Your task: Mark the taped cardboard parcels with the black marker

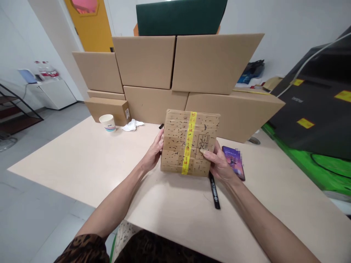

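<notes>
Both our left hand (154,153) and right hand (221,163) pinch the box (177,143) over the table (109,164). If our right thumb (210,156) slips, the box may drop on the pen (215,193) below this grip or the phone (233,162) beside it.

You held a small cardboard box (175,146) in both hands over the table (68,157): your left hand (154,152) gripped its left edge, and your right hand (222,167) clasped its right side, the thumb lying on the face. A strip of yellow tape (189,142) ran down that face among scattered black marks — a printed frame (205,140) sat partly under your thumb. A black marker (215,193) lay below the box's lower right corner, and a phone (235,163) with a lit screen lay just beside your right hand. Over to your left stood a paper cup (108,123) near a crumpled white tissue (133,125), and large cartons (148,62) rose behind — a dark green box (179,18) on top
</notes>
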The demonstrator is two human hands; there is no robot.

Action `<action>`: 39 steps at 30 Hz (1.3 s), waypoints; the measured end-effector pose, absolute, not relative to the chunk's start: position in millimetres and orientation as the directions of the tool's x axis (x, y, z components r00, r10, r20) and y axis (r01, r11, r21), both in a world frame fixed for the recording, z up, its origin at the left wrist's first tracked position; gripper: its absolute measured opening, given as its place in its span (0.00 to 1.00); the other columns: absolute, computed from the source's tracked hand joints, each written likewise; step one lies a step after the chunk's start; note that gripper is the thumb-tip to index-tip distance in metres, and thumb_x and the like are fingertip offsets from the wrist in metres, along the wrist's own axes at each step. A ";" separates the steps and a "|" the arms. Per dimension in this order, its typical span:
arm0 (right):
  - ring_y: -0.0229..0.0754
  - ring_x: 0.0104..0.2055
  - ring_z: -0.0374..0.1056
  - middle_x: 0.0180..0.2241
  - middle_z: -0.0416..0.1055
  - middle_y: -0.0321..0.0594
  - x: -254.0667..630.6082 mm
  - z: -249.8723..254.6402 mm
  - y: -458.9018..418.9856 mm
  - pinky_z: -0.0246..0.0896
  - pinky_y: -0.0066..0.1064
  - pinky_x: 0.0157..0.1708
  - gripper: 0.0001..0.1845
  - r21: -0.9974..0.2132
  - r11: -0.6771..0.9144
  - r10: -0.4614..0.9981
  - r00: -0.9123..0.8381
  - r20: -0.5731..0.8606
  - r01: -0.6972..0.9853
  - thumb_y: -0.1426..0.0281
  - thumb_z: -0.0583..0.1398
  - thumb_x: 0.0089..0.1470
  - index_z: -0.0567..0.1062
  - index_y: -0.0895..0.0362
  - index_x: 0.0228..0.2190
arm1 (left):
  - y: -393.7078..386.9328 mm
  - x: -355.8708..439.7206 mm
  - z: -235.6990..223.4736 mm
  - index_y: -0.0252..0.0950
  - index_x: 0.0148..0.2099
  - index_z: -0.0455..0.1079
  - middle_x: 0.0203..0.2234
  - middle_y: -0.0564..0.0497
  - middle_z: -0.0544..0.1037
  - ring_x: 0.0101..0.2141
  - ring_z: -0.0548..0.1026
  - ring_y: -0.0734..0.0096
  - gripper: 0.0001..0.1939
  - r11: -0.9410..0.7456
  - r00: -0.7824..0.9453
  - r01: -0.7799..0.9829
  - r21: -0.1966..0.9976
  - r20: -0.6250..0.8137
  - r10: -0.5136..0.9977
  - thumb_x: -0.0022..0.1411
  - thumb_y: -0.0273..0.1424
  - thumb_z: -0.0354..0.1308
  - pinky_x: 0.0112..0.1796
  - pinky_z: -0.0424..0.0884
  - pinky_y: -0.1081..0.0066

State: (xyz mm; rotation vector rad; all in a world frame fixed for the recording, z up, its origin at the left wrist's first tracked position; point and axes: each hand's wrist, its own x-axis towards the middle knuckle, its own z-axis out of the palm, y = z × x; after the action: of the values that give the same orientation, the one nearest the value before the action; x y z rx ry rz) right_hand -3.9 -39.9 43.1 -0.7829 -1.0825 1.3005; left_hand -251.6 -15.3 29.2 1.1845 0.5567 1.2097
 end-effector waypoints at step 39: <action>0.65 0.74 0.50 0.70 0.62 0.43 15.3 65.7 -50.1 0.38 0.62 0.73 0.43 -0.765 0.505 0.863 -0.237 0.447 0.399 0.44 0.70 0.50 0.70 0.43 0.63 | -26.2 -244.6 25.1 0.44 0.67 0.68 0.70 0.38 0.66 0.73 0.55 0.33 0.41 -0.737 0.431 0.361 0.571 0.599 0.675 0.51 0.35 0.73 0.70 0.24 0.40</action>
State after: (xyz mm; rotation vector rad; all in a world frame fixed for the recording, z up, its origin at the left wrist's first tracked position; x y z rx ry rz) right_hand 15.3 -50.1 65.7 -1.0511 -1.8375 0.6396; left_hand -244.6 -26.2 25.1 2.3313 0.8848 1.2185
